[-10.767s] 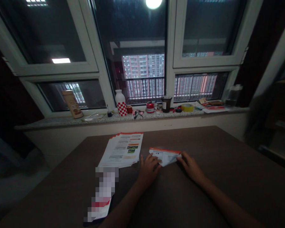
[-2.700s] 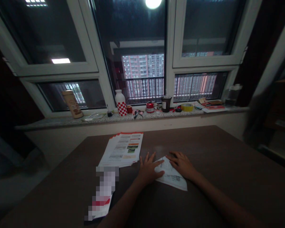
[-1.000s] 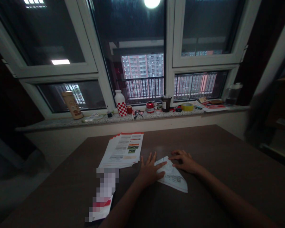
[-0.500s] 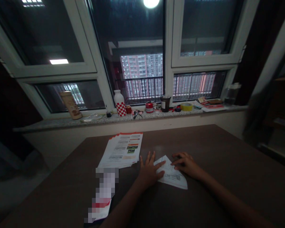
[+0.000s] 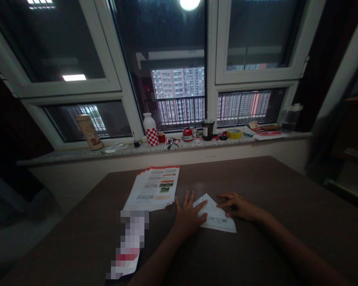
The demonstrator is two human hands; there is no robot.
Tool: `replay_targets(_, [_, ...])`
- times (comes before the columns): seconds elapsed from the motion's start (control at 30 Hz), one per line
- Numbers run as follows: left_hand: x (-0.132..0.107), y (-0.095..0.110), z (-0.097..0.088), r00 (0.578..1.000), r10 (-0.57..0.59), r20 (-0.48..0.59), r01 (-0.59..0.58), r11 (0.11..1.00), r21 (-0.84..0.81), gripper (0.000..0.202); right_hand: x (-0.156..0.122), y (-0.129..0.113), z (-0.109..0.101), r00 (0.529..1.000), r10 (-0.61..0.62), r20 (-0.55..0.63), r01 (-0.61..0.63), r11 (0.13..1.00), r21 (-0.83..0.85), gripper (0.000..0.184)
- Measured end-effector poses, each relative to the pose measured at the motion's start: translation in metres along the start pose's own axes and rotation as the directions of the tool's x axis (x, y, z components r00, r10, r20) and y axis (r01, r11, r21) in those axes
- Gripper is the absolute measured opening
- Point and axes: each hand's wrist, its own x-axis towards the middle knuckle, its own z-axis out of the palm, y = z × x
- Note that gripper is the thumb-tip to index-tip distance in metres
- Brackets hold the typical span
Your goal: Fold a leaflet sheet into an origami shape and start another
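Folded sheet: matt paper. Tabletop: smooth, wood-look, faint sheen. Sill: speckled stone.

The left hand hides part of the paper; whether the right hand grips its far edge is unclear. Print between the fingers is too small to read, likewise on the sheets left of the left fingertips. Both forearms, behind the fingers, are cut off below.

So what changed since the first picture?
The folded paper shifted nearer the person and now shows a white printed face, no orange strip. The right hand moved from its corner to its slanted right edge. Unchanged: left hand on paper, paper stack, checkered bottle.
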Motion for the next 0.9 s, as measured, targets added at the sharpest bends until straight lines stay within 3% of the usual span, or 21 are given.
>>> replay_targets(0.37, [-0.003, 0.005, 0.001, 0.993, -0.024, -0.118, 0.025, 1.000, 0.010, 0.053, -0.002, 0.000, 0.013, 0.986, -0.049, -0.158, 0.053, 0.998, 0.022, 0.024])
replay_targets(0.67, [-0.003, 0.004, 0.000, 0.996, -0.039, -0.082, 0.039, 0.999, 0.000, 0.054, -0.004, 0.008, 0.001, 0.997, -0.074, 0.002, 0.074, 0.994, 0.076, 0.036])
replay_targets(0.9, [-0.002, 0.004, -0.003, 0.998, -0.055, -0.029, 0.056, 0.998, 0.027, 0.054, -0.003, 0.015, 0.003, 0.996, -0.078, 0.030, 0.074, 0.989, 0.128, 0.042])
